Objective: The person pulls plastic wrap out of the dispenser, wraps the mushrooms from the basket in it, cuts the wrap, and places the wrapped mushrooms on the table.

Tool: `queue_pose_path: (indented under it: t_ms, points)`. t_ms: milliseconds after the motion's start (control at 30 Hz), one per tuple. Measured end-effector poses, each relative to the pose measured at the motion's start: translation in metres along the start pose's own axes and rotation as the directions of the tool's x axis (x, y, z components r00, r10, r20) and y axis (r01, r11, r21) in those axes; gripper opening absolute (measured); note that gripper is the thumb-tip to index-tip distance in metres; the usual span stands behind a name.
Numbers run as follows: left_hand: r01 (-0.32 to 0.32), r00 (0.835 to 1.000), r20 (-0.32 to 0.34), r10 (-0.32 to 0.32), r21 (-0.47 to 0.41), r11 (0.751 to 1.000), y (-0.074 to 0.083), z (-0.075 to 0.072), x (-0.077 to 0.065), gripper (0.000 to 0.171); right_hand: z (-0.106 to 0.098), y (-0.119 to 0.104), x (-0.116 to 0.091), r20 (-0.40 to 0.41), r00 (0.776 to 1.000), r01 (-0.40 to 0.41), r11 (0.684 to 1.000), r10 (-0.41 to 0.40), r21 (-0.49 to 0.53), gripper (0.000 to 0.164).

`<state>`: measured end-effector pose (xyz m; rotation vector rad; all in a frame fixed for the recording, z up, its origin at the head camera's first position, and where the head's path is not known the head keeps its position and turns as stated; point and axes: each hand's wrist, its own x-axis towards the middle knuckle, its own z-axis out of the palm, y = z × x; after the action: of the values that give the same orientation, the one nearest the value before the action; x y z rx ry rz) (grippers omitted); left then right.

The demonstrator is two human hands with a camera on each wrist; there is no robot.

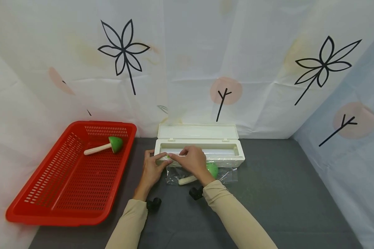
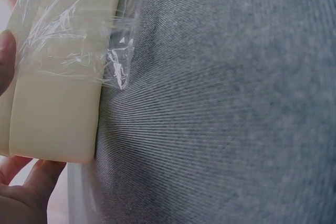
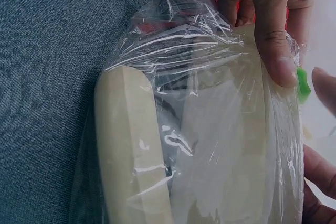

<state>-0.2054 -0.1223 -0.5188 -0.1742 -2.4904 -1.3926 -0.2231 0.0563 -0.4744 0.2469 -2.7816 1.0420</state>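
Observation:
A long white cling film dispenser [image 1: 237, 159] stands at the back of the table with its lid raised. Clear film [image 3: 210, 124] runs over its front edge and down onto the table. Under the film lies a wooden stick with a green dome-shaped head [image 1: 212, 169]. My left hand [image 1: 151, 171] holds the dispenser's left end, its thumb pressing the film at the front edge and fingers round the end. Reaching across, my right hand [image 1: 193, 160] has its thumb close by a small green slider [image 3: 303, 83] at that end; its other fingers are partly hidden.
At the left a red plastic basket [image 1: 110, 207] holds a similar green-headed stick [image 1: 101, 148]. A dark grey cloth [image 1: 277, 193] covers the table. Behind it hangs a white printed curtain [image 1: 187, 69]. A black wrist camera [image 1: 154, 204] sits below my left wrist.

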Motion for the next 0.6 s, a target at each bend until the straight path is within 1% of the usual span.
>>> queue_pose_path:
  t_ms: [233, 400, 500, 600]
  points:
    - [0.005, 1.0, 0.008, -0.005, -0.013, 1.0, -0.0003, -0.0005, -0.0002, 0.037, -0.0009, -0.0019, 0.0009, 0.024, 0.999, -0.028, 1.0, 0.028, -0.009, 0.041]
    - [-0.011, 1.0, 0.002, 0.011, -0.007, 1.0, -0.0023, 0.0004, 0.0006, 0.038, -0.0041, -0.0055, 0.0031, 0.078, 0.995, -0.061, 0.998, 0.062, -0.013, 0.041]
    - [-0.026, 1.0, -0.009, 0.026, -0.005, 1.0, -0.0032, 0.0012, 0.0006, 0.037, -0.0045, -0.0053, 0.004, 0.096, 0.994, -0.053, 0.998, 0.056, -0.031, 0.042]
    - [-0.027, 0.999, -0.022, 0.027, -0.01, 1.0, -0.0038, 0.0018, 0.0007, 0.037, -0.0029, -0.0039, 0.0044, 0.089, 0.995, -0.03, 0.999, 0.034, -0.043, 0.043]
